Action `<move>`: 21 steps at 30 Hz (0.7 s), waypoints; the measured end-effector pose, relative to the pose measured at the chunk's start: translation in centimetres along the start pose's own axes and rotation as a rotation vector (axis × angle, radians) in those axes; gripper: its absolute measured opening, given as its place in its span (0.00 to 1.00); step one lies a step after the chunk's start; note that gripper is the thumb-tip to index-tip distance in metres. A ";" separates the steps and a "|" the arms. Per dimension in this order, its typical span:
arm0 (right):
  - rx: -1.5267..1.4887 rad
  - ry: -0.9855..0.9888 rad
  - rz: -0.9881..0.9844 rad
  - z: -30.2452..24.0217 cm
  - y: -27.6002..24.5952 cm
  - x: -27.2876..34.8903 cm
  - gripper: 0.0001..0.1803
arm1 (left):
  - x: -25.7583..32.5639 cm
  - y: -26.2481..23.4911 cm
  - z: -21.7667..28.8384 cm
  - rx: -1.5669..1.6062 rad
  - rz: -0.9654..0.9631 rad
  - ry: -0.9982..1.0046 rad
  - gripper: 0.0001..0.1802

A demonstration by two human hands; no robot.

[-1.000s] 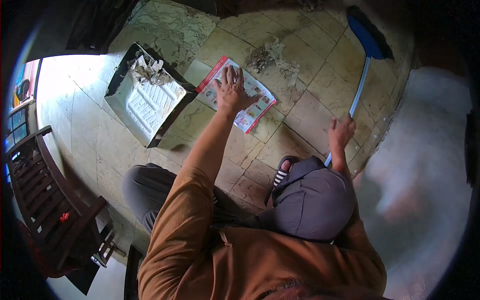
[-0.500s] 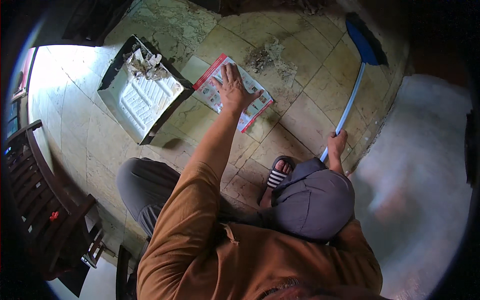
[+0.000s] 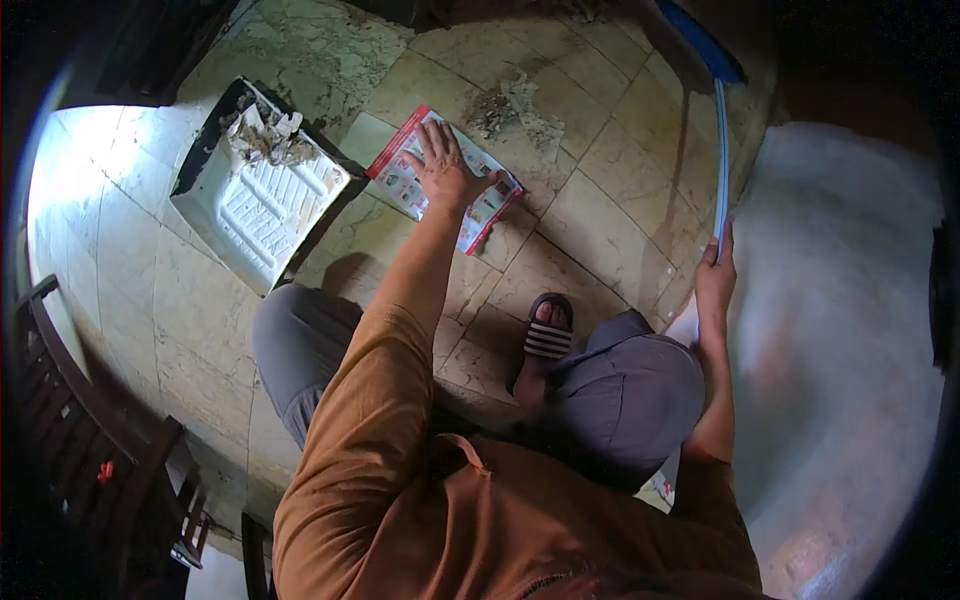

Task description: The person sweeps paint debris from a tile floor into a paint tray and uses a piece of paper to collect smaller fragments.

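A: Head view, only one. Where are the hands?

B: Left hand [image 3: 445,175] splayed flat over the printed leaflet [image 3: 484,207], fingers spread, nothing gripped. Right hand [image 3: 716,275] closed round the handle of the blue broom [image 3: 722,150].

A: Leaflet position?

B: On the tile floor [image 3: 585,225], ahead of the sandal [image 3: 548,340], between the pale pan [image 3: 258,212] and the debris pile [image 3: 490,115]. Its left corner is right at the pan's corner. Can't tell if they touch.

A: Main risk?

B: Leaflet slip. It's thin and looks glossy; a broom stroke could shove or crumple it if the left hand isn't bearing down. Can't read pressure from this angle.

A: Pile?

B: Loose crumbs, just beyond the leaflet's far edge. Too hard a stroke could scatter them past it. Any lifted edge would let grit run underneath.

A: Broom reach?

B: Head is well off to the right of the pile, partly lost in the dark by the wall. One-handed hold on a long handle, so aim could be poor, and a wide swing could clip the left hand's fingertips.

A: Pan?

B: Scraps [image 3: 265,138] heaped at its far end, some near the rim. A knock from the left forearm could spill them. The near half looks mostly bare.
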State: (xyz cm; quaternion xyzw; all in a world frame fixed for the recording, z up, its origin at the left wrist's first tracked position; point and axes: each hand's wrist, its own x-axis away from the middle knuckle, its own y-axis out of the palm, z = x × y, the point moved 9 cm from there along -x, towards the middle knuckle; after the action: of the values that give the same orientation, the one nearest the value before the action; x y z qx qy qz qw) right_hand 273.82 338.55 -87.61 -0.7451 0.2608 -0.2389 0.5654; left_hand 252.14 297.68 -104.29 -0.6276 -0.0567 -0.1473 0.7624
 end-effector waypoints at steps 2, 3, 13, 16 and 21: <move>0.007 0.027 -0.031 -2.3 -2.9 1.2 0.26 | -0.1 0.0 0.0 -0.032 -0.022 -0.017 0.71; 0.005 0.089 -0.085 -3.6 -4.5 1.9 0.26 | -0.1 -0.2 0.0 -0.046 -0.031 -0.026 0.71; 0.154 -0.067 -0.245 -12.9 -14.6 8.4 0.25 | 0.0 -0.7 0.0 0.038 -0.017 0.002 0.71; 0.187 -0.027 -0.378 -13.9 -14.4 11.0 0.25 | -0.1 -0.4 -0.5 0.064 -0.007 0.008 0.71; 0.062 -0.093 -0.511 -17.8 -13.5 17.0 0.25 | -0.1 -0.2 -0.7 0.119 0.000 0.020 0.71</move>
State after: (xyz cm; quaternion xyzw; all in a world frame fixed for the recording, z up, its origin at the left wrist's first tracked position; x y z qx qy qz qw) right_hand 276.57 317.54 -69.16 -0.7792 0.0305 -0.3476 0.5206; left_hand 251.94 296.96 -104.27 -0.5795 -0.0578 -0.1501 0.7990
